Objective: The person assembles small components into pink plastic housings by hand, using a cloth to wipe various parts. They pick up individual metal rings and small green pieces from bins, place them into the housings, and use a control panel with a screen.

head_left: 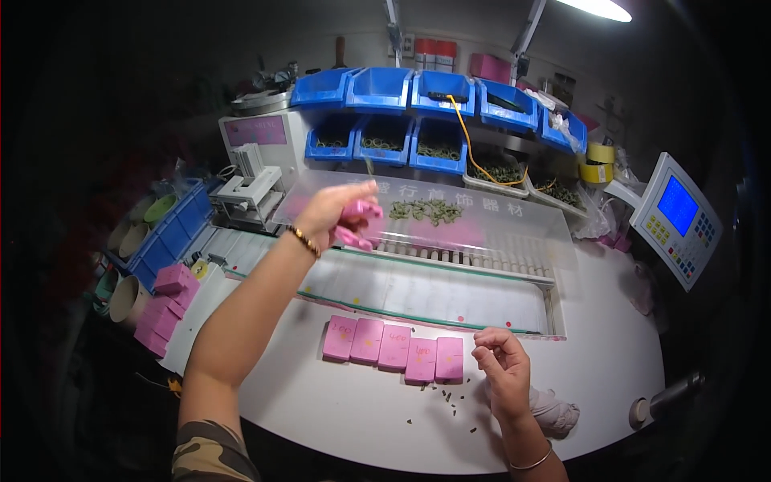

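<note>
My left hand (337, 215), with a beaded bracelet at the wrist, reaches over a clear plastic cover (498, 210). Its fingers are apart, and pink coverings show on some of them. Just above it, a small green piece (369, 166) appears in the air in front of the lower blue bins. Low on the right, my right hand (507, 371) has its fingers curled in toward the thumb; anything between them is too small to make out. To its left, several pink blocks (394, 347) lie in a row, with small dark green bits (447, 396) scattered below.
Green pieces (426, 211) are heaped on the cover, behind a long white tray (401, 293). Blue bins (380, 87) stand in two rows at the back. A keypad screen (677, 206) is at right, crumpled cloth (554, 414) beside my right wrist, stacked pink blocks (165, 312) at left.
</note>
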A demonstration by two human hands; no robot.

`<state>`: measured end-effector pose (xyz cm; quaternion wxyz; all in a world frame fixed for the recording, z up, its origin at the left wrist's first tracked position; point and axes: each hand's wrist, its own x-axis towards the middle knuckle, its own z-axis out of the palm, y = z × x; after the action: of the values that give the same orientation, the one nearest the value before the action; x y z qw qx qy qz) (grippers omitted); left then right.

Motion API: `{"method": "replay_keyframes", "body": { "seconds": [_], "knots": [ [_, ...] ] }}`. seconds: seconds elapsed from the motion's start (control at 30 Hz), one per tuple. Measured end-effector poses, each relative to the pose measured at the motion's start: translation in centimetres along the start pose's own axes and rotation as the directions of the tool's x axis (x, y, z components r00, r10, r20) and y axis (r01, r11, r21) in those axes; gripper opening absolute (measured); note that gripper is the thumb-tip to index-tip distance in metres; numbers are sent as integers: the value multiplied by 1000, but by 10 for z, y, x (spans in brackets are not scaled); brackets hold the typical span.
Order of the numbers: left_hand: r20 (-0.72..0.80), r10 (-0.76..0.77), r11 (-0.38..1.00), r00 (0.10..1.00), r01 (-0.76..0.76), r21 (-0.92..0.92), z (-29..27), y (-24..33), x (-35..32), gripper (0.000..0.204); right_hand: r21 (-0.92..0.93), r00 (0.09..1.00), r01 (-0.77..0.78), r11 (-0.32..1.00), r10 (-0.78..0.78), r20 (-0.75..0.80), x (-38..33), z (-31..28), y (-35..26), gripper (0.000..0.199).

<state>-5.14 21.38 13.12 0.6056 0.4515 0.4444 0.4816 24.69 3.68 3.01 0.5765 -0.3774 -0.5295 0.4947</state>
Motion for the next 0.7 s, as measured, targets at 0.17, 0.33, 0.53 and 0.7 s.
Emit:
{"method": "replay_keyframes", "body": {
  "seconds": [0.17,0.33,0.53,0.7],
  "knots": [
    [116,37,996,993,-47,80,50,-39,-3,42,-41,999,51,998,-51,3,1,-2,4,18],
    [211,-183,977,960,202,-69,97,-104,-58,43,-319,948,315,894,-277,158,-2,6,-4,34],
    [321,-228,874,919,339,-349,127,-132,-98,39,-588,770,638,496,-422,479,-9,16,0,42],
    [301,-210,837,930,330,-436,129,-133,-121,49,-580,765,640,504,-486,422,3,10,-6,42]
  ]
}}
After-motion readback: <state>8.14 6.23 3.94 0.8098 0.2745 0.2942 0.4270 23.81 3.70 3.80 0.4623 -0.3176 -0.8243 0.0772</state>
